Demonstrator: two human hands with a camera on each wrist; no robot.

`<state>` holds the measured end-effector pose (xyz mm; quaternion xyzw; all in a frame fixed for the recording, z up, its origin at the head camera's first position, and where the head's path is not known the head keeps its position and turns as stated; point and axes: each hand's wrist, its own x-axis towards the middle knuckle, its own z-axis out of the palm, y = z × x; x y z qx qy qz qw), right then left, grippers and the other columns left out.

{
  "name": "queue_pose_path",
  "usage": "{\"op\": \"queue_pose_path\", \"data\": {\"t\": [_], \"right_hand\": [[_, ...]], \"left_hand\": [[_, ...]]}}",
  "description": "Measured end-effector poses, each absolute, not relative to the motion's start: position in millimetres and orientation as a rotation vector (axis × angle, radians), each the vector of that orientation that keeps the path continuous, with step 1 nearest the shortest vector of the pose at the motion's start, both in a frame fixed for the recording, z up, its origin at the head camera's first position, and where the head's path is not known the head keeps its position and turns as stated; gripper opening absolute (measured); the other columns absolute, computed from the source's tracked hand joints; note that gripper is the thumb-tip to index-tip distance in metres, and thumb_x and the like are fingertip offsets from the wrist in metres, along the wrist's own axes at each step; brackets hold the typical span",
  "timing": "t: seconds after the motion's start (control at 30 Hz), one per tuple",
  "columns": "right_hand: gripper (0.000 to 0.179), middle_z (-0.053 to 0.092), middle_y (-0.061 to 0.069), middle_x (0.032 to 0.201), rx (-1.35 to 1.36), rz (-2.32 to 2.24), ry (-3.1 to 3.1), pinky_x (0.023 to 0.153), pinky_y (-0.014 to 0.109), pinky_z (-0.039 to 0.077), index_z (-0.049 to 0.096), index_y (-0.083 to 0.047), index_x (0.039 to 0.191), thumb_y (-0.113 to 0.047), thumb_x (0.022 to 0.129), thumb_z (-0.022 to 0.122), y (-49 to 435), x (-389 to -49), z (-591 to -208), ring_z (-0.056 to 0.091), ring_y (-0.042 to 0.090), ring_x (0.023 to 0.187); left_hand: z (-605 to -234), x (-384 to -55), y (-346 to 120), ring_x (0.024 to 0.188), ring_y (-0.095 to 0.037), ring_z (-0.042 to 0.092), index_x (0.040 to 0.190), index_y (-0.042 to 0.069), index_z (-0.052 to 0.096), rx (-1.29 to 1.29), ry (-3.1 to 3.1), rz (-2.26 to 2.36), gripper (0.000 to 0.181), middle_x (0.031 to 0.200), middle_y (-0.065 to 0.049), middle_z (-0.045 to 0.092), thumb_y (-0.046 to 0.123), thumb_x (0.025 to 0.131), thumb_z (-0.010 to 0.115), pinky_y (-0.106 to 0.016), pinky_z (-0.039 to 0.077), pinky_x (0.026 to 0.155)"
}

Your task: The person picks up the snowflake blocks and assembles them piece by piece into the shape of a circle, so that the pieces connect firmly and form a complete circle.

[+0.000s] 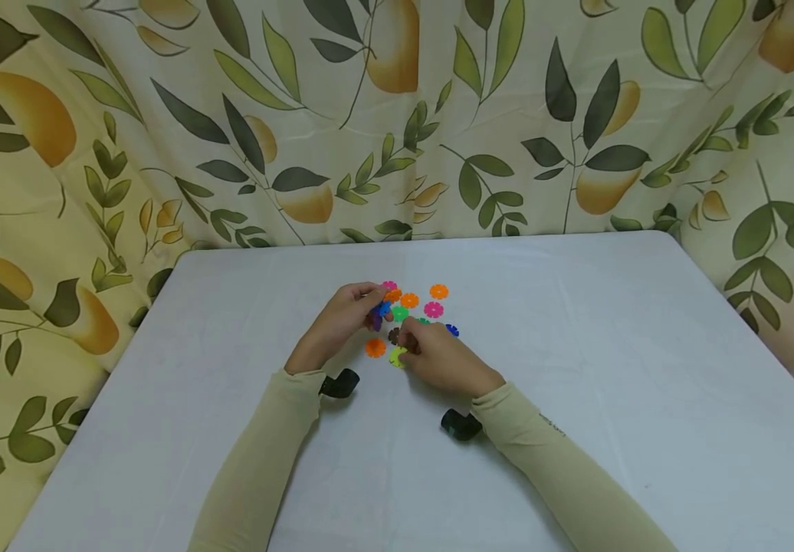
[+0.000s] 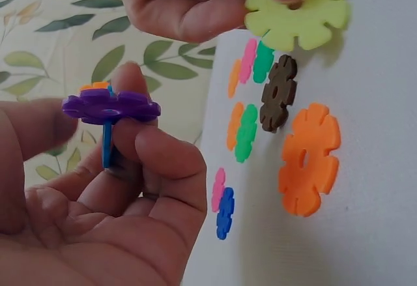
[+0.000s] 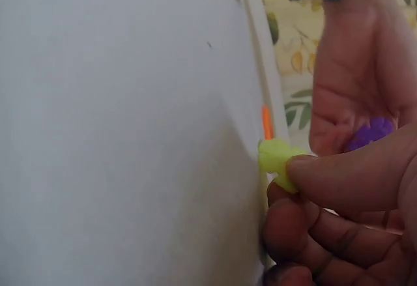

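Gap between the hands: narrow, from the left hand (image 1: 338, 322) to the right hand (image 1: 448, 356); a dark-brown flower-shaped plastic disc (image 1: 394, 336) and an orange flower-shaped plastic disc (image 1: 375, 348) lie low there.
Held pieces: a purple flower-shaped plastic disc (image 2: 111, 107) at the left fingertips and a yellow-green flower-shaped plastic disc (image 2: 300, 15) at the right take up room.
Between the wrists: one black camera (image 1: 339, 383) and another black camera (image 1: 461, 425) jut inward, a passage between them.
Outside both hands: wide passage over the flat white tabletop (image 1: 611, 330).
Beyond the hands: scattered discs, then leaf-and-fruit-patterned hanging fabric (image 1: 404, 153).
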<state>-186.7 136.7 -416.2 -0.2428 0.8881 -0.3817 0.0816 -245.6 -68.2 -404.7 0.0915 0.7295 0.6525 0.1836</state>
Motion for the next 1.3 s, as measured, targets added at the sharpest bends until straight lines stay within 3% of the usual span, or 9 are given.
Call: {"op": "queue_pose_path", "data": {"t": [0.23,0.4,0.57,0.9,1.1,1.3], "right_hand": [[0.01,0.069,0.004,0.09,-0.614,-1.257,2.676,0.079,0.037,0.056,0.07,0.0,0.108,0.001,0.099,0.07,151,-196,-415,0.062,0.02,0.082],[0.01,0.067,0.006,0.081,-0.49,-1.369,2.677,0.069,0.036,0.05,0.072,-0.002,0.109,-0.002,0.101,0.068,158,-199,-410,0.061,0.022,0.071],[0.011,0.068,0.009,0.083,-0.396,-1.511,2.654,0.066,0.031,0.052,0.07,0.001,0.112,0.0,0.102,0.067,162,-199,-405,0.064,0.026,0.069],[0.016,0.066,0.013,0.087,-0.297,-1.666,2.677,0.062,0.025,0.051,0.068,0.005,0.117,0.004,0.103,0.062,162,-199,-403,0.064,0.033,0.072],[0.017,0.067,0.014,0.088,-0.307,-1.713,2.693,0.062,0.025,0.051,0.068,0.007,0.117,0.006,0.102,0.061,161,-198,-402,0.065,0.043,0.075],[0.017,0.067,0.014,0.088,-0.313,-1.723,2.706,0.061,0.024,0.051,0.068,0.006,0.117,0.006,0.102,0.061,161,-198,-402,0.065,0.043,0.075]], "left_hand": [[-409,-247,-68,0.077,-0.019,0.058,0.12,-0.011,0.069,0.298,2.06,1.805,0.041,0.087,-0.007,0.068,0.028,0.113,0.059,-0.027,0.052,0.077],[-409,-246,-67,0.073,-0.019,0.059,0.121,-0.012,0.069,0.327,2.053,1.762,0.042,0.087,-0.012,0.071,0.028,0.113,0.06,-0.028,0.052,0.075],[-408,-245,-65,0.075,-0.02,0.061,0.115,-0.012,0.07,0.345,2.043,1.702,0.042,0.09,-0.016,0.071,0.029,0.112,0.061,-0.028,0.052,0.076],[-410,-243,-61,0.083,-0.024,0.068,0.117,-0.01,0.071,0.395,2.021,1.656,0.039,0.09,-0.015,0.074,0.028,0.111,0.063,-0.029,0.053,0.078],[-410,-243,-60,0.077,-0.024,0.066,0.119,-0.007,0.072,0.419,2.005,1.63,0.036,0.09,-0.011,0.075,0.026,0.111,0.062,-0.029,0.052,0.077],[-409,-243,-60,0.072,-0.023,0.065,0.121,-0.008,0.071,0.437,2.002,1.609,0.036,0.089,-0.01,0.074,0.026,0.112,0.061,-0.029,0.051,0.075]]}}
